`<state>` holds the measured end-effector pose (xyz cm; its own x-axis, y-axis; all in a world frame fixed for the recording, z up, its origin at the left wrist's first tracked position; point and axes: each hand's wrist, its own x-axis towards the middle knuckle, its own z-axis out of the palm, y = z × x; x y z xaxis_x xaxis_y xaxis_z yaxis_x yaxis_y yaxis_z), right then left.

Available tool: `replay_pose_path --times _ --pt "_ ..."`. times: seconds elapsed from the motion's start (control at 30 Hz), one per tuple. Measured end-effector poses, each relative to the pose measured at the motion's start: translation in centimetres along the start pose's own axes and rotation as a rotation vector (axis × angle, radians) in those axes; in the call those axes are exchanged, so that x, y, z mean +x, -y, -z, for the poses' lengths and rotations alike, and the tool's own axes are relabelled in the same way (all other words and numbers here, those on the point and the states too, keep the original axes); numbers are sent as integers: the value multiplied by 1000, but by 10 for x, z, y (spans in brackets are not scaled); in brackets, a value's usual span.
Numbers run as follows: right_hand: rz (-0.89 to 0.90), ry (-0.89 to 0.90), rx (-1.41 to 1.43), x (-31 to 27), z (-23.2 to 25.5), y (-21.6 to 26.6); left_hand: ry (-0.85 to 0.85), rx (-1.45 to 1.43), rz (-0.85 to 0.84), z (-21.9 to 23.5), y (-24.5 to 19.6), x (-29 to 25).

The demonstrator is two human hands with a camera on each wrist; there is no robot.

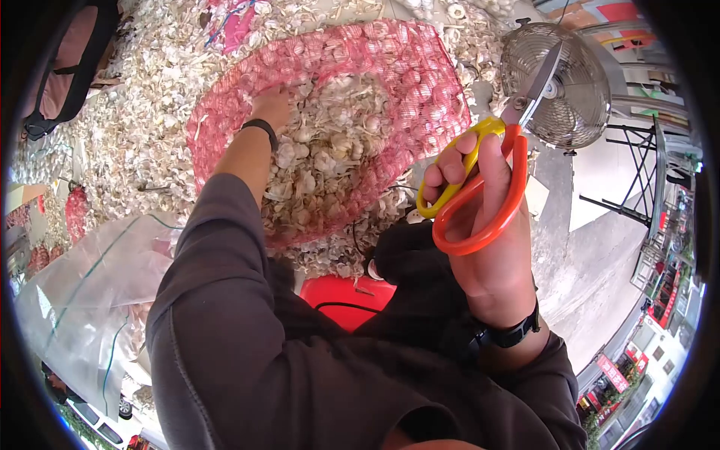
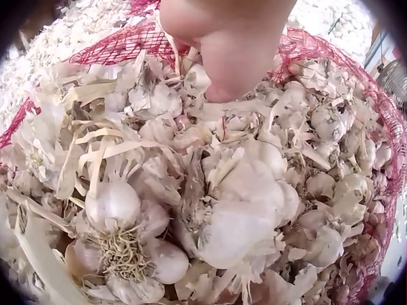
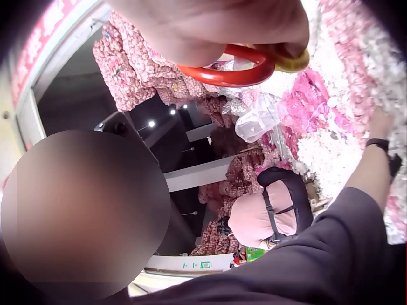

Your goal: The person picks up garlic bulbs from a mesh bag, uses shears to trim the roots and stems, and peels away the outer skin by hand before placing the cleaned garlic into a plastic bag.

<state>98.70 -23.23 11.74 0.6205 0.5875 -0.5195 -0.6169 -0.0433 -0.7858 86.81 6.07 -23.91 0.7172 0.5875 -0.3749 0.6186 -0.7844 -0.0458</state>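
Fig.: Head view w/ both wrist views. Left hand reaches far into the open red mesh sack, down among the garlic bulbs; the left wrist view shows it pressed into the heap, but the fingers are buried, so can't tell whether it has closed on a bulb. Right hand is held up near the body, right of the sack, gripping the scissors: thumb and fingers through the orange and yellow loops, blades nearly closed, long axis pointing up and to the far right, toward a metal fan. Key relation: garlic lies far-left of the scissors, well apart; left hand is much nearer the bulbs. Loose garlic skins surround the sack.
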Motion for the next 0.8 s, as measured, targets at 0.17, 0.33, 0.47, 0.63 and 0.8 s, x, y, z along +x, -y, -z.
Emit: replay_pose_path --times 0.17,0.33,0.47,0.63,0.8 --pt "10 41 -59 15 -2 -9 371 3 8 22 13 12" --pt "76 121 -155 18 -18 -23 314 -995 132 69 8 -18" --pt "98 350 -470 8 -28 -24 499 -1730 122 159 10 -78" --pt "491 402 -835 -8 -37 -25 378 -2225 -213 243 14 -208" --pt "868 461 -931 -20 -31 -43 -25 -2078 -222 290 -9 -332"
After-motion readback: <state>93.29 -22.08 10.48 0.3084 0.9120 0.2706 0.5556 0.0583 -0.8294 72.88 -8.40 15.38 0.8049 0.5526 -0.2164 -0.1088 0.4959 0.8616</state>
